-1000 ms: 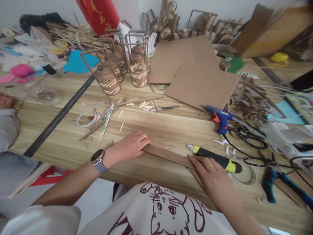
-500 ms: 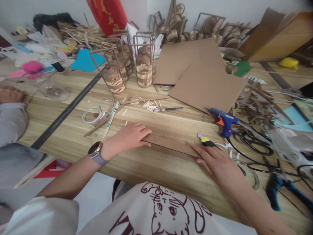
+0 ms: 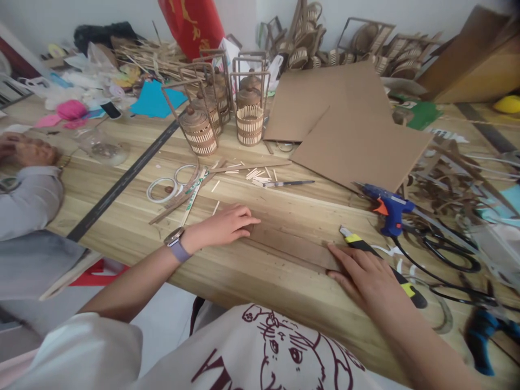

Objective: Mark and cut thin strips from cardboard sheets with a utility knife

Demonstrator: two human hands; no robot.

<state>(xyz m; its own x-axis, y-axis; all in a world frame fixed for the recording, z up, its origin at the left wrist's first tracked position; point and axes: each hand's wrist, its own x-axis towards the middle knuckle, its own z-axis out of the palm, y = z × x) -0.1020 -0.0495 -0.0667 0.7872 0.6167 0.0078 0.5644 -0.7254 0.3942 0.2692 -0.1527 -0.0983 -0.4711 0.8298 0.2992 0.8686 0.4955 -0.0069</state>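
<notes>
A narrow brown cardboard strip lies across the wooden table in front of me, between my hands. My left hand pinches its left end, fingers on top and thumb at the near side. At the right end, my right hand grips the strip between thumb and fingers. Right behind the right hand rests a yellow and black utility knife, its blade end pointing away to the left; the hand covers part of it. A black pen and several short thin wooden sticks lie beyond the strip.
Small lidded baskets with handles stand at the back, beside large cardboard sheets. To the right are a blue glue gun, scissors and pliers. Tape rings lie left. Another person's hand rests at far left.
The view has shifted, so things appear farther right. The strip has turned flatter, showing more of its broad face, and my right thumb has closed in at its near edge.
</notes>
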